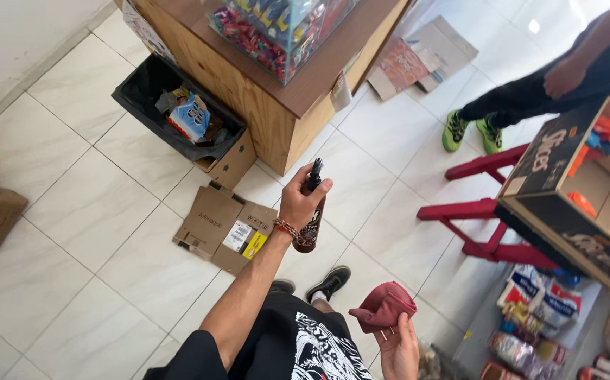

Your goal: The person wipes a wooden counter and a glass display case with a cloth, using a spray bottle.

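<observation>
My left hand [301, 200] is raised in front of me and wrapped around a dark brown spray bottle [311, 224] with a black nozzle on top. A beaded bracelet sits on that wrist. Lower right, my right hand [396, 338] clutches a bunched dark red cloth [384, 306]. The bottle is held upright over the white tiled floor, a short way in front of a wooden counter [277, 98]. My black shoes show below the bottle.
A cardboard box lined with a black bag [178, 116] holds rubbish beside the counter. Flattened cardboard [224, 226] lies on the tiles. A red stool [484, 211] carries an open box of snacks [586, 197]. Another person in green shoes [470, 132] stands at the right.
</observation>
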